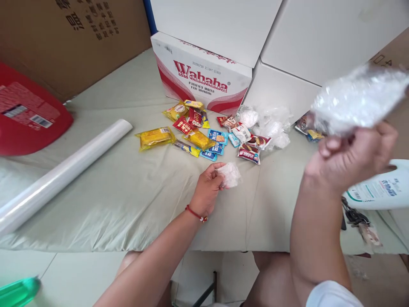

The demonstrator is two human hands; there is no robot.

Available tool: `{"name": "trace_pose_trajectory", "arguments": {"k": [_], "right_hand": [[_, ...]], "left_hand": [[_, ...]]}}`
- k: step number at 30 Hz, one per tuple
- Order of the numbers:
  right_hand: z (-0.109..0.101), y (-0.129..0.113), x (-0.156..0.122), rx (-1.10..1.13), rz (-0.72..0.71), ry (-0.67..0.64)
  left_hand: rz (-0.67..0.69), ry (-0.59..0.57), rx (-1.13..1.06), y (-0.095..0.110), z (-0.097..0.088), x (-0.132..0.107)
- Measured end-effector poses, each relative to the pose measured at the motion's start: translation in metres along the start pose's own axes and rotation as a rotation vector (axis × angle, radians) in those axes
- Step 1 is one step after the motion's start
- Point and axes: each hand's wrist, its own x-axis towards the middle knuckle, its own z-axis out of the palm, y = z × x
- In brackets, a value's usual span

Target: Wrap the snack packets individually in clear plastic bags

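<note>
My left hand, with a red cord bracelet at the wrist, pinches a small crumpled clear plastic bag just above the cloth-covered surface. Raised at the right, my right hand is closed on a larger clear plastic bag, its edges slightly blurred. What either bag contains, I cannot make out. Beyond my left hand lies a loose pile of wrapped snacks: yellow packets, red packets, blue sachets and brownish-red packets. Crumpled clear plastic rests beside them.
A Wahaha water carton stands behind the snacks. On the left are a plastic-film roll, a red container and a large cardboard box. A white bottle and keys lie at the right.
</note>
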Motion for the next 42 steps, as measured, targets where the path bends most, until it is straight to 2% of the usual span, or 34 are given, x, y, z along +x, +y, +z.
{"name": "trace_pose_trajectory", "arguments": {"k": [2, 3, 4, 5, 6, 8, 9, 10, 11, 14, 16, 21, 25, 28, 30, 33, 35, 38, 40, 42], "right_hand": [[0.032, 0.029, 0.032, 0.020, 0.106, -0.103], [0.046, 0.044, 0.043, -0.007, 0.236, -0.170], [0.057, 0.056, 0.050, -0.077, 0.399, -0.226], [0.063, 0.066, 0.049, -0.124, 0.497, -0.267], [0.064, 0.071, 0.042, -0.143, 0.528, -0.292], [0.047, 0.070, 0.009, -0.123, 0.491, -0.342], [0.031, 0.066, -0.014, -0.101, 0.477, -0.382], [0.013, 0.062, -0.039, -0.060, 0.493, -0.475], [-0.006, 0.057, -0.063, -0.037, 0.546, -0.534], [-0.049, 0.050, -0.116, -0.074, 0.779, -0.428], [-0.057, 0.050, -0.127, -0.051, 0.906, -0.429], [-0.049, 0.049, -0.115, 0.030, 1.066, -0.687], [-0.059, 0.045, -0.118, 0.085, 1.234, -0.818], [-0.068, 0.043, -0.121, 0.104, 1.221, -0.849], [-0.070, 0.045, -0.120, 0.099, 1.153, -0.777], [-0.071, 0.047, -0.120, 0.051, 0.964, -0.609], [-0.070, 0.048, -0.123, 0.005, 0.842, -0.558], [-0.068, 0.047, -0.133, 0.004, 0.803, -0.624], [-0.067, 0.046, -0.138, 0.031, 0.839, -0.697], [-0.066, 0.045, -0.138, 0.051, 0.871, -0.712]], "left_hand": [[-0.014, -0.014, -0.001, -0.003, 0.001, -0.001], [-0.012, -0.011, -0.003, -0.005, 0.002, -0.002], [-0.005, -0.002, -0.006, -0.007, 0.002, -0.002], [0.006, 0.007, -0.008, -0.008, 0.002, -0.003], [0.014, 0.012, -0.007, -0.009, 0.002, -0.003], [0.016, -0.005, 0.001, -0.009, 0.002, -0.005], [0.010, -0.026, 0.007, -0.008, 0.001, -0.005], [0.002, -0.050, 0.012, -0.006, 0.000, -0.006], [-0.007, -0.071, 0.014, -0.005, 0.000, -0.007], [-0.018, -0.063, -0.022, -0.001, 0.000, -0.009], [-0.019, -0.034, -0.051, 0.000, 0.003, -0.010], [0.009, -0.030, -0.093, -0.003, 0.012, -0.008], [0.067, -0.075, -0.135, -0.005, 0.012, -0.004], [0.091, -0.119, -0.110, -0.009, 0.010, -0.002], [0.165, -0.072, -0.050, -0.013, 0.009, -0.002], [0.288, 0.055, 0.071, -0.018, 0.012, -0.005], [0.301, 0.016, 0.140, -0.020, 0.017, -0.009], [0.265, -0.105, 0.220, -0.024, 0.023, -0.015], [0.243, -0.111, 0.211, -0.027, 0.024, -0.015], [0.228, -0.096, 0.123, -0.027, 0.021, -0.012]]}}
